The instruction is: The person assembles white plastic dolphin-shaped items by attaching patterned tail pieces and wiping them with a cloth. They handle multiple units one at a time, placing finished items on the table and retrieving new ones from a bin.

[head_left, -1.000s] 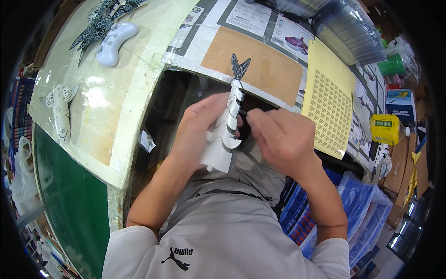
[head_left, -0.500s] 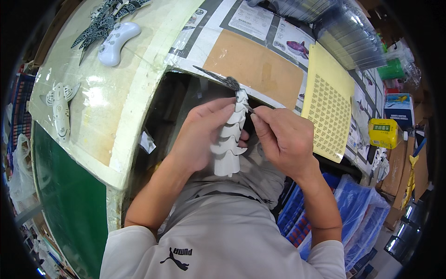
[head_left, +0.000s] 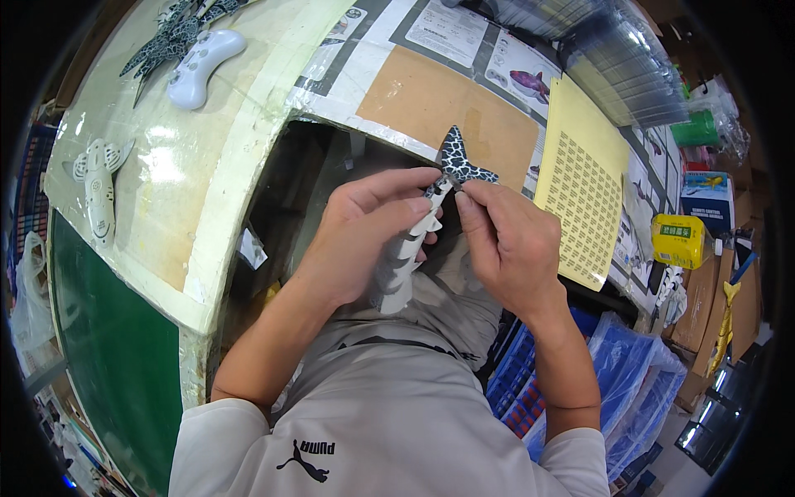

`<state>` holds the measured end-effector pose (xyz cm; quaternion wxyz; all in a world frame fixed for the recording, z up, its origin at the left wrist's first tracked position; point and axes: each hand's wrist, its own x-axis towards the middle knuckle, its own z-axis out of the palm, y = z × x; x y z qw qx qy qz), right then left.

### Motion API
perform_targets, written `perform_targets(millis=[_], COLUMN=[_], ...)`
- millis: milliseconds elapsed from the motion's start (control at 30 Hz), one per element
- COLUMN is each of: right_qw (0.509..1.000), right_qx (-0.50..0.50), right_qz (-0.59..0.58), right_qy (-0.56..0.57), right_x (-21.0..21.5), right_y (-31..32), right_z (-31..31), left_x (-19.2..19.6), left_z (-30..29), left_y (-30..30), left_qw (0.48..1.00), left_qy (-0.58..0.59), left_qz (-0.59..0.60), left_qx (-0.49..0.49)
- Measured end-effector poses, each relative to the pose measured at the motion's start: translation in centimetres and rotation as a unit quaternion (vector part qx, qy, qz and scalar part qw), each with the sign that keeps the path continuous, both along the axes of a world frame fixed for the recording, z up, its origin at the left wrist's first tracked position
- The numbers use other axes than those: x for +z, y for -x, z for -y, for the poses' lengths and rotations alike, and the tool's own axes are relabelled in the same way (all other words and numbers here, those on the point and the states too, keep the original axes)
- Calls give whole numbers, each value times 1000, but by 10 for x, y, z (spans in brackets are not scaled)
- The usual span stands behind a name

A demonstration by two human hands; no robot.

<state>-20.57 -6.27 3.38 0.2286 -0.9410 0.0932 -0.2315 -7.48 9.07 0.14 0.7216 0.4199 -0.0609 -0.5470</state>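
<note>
Over my lap, my left hand point(head_left: 370, 214) is closed around a white segmented toy fish body point(head_left: 401, 263) made of overlapping sections. A black tail fin point(head_left: 460, 159) with a pale cracked pattern sits at the body's far end, its face turned up. My right hand point(head_left: 507, 224) pinches at the joint just below the fin. What lies between its thumb and forefinger is small and dark, too small to name. Part of the body is hidden behind my left fingers.
On the table at left lie a white game controller point(head_left: 204, 69), patterned black fins point(head_left: 170, 45) and another white toy body point(head_left: 101, 192). To the right are a yellow label sheet point(head_left: 584, 186), stacked clear plastic trays point(head_left: 625, 70) and a yellow package point(head_left: 677, 240). An opening point(head_left: 286, 178) cuts into the table's front.
The tail fin has turned from edge-on to showing its broad patterned side. The body has rolled and tilted in my left hand, while my right hand stays at the joint.
</note>
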Motion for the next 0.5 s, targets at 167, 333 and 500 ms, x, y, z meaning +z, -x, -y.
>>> perform_targets(millis=[167,333,500], right_qw=[999,999,998], right_qx=[3,15,4], right_qz=[42,9,16], right_qy=[21,40,68], right_x=[-7,-8,-6], right_y=[-4,-2,-3], right_z=[-2,-2,-1], left_x=[1,0,0], left_z=[2,3,4], left_y=[2,6,10], left_qw=[1000,999,998], left_qy=[-14,-32,-46], left_qz=[-25,-6,14], left_qx=[5,23,32])
